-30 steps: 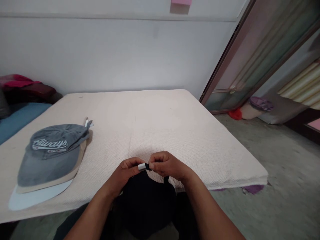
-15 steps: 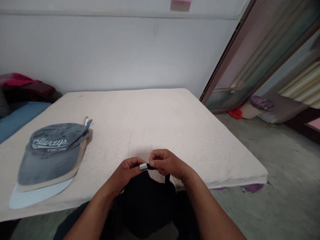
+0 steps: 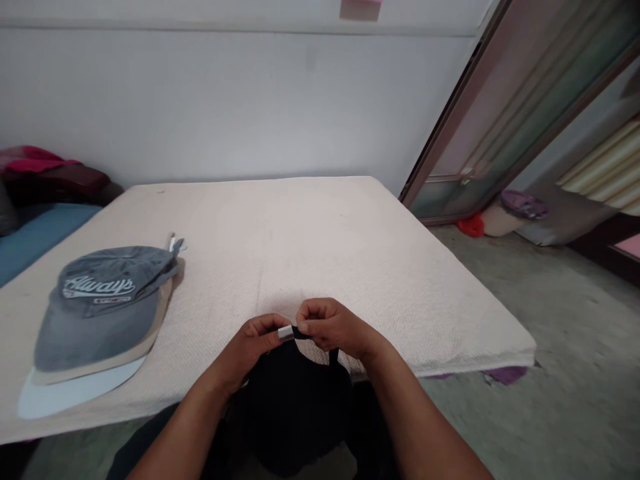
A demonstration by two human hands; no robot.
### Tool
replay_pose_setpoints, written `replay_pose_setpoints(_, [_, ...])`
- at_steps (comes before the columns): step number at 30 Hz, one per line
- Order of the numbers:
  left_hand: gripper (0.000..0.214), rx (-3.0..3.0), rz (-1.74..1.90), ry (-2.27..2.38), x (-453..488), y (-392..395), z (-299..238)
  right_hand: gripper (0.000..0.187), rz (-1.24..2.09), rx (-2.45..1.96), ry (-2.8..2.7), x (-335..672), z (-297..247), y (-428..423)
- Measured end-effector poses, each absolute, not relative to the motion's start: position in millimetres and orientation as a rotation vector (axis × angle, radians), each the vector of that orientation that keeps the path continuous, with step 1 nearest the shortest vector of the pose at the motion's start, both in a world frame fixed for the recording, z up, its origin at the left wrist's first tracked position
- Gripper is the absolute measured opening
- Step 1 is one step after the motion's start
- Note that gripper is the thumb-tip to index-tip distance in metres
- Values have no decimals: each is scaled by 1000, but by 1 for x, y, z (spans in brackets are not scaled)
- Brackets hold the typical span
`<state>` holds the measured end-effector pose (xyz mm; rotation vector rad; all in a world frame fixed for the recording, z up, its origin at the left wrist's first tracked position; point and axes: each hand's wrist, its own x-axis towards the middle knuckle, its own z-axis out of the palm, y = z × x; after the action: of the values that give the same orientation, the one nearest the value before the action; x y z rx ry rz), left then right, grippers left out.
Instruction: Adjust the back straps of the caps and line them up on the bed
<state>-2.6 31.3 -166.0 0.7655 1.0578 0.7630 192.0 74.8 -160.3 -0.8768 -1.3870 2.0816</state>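
A black cap [image 3: 295,407] lies against the near edge of the cream-covered table [image 3: 350,267], hanging toward my lap. My left hand [image 3: 250,347] is closed in a pinch on the silver buckle [image 3: 285,333] of the cap's black back strap. Right beside it, my right hand [image 3: 333,328] is closed on the strap [image 3: 300,331] itself, fingers curled over it. The two hands nearly touch at the buckle.
A stack of caps [image 3: 95,313] lies at the table's left, grey on top, then beige, then white. Blue bedding [image 3: 35,237] and red cloth [image 3: 45,170] sit at far left. A door frame [image 3: 465,127] and bare concrete floor [image 3: 565,347] lie to the right.
Both hands have shifted slightly away from me on the table edge, still pinching the buckle and strap. Nothing else has moved.
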Motion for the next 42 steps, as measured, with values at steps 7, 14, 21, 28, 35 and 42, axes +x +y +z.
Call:
replay_pose_setpoints(7, [17,706,793,996,-2,30,-169,16,2099,-867,-1362,191,-161,75])
replay_pose_setpoints(14, [15,738,784,1014,-1,32,-165,14,2080,-861,-1379,190,-163,75])
replay_pose_setpoints(21, [13,721,804,997,-1,33,-165,13,2020,-935,-1335,189,-163,76])
replay_pose_setpoints(28, [10,722,814,933,-1,32,-165,15,2059,-904,-1279,190,-164,77])
replay_pose_setpoints(35, [11,700,821,972,-2,32,-171,17,2070,-884,-1304,190,-163,76])
replay_pose_setpoints(42, [14,755,813,1003,-3,33,-171,18,2089,-893,-1356,190,-162,75])
